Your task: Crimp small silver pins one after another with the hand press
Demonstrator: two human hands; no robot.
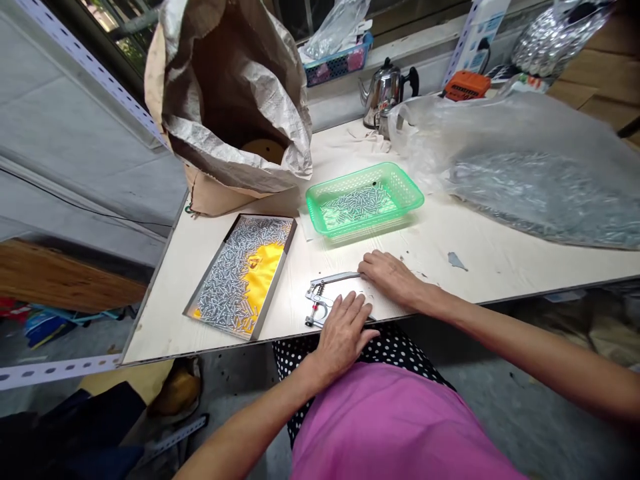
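A pair of metal snap-fastener pliers lies on the table near its front edge, with a spring and a small red part showing at the jaw end. My left hand rests flat over the lower handle, its fingers stretched out and the thumb apart. The fingers of my right hand bend over the end of the upper handle, and their undersides are hidden. To the left, a shallow tray holds many small silver metal pieces on yellow cloth. Beyond the hands, a green plastic basket contains similar silver pieces.
A large open woven sack stands at the back left. On the right lies a big clear plastic bag of metal pieces. A steel kettle, an orange box and a blue basket are at the back. A grey scrap lies right of my hands.
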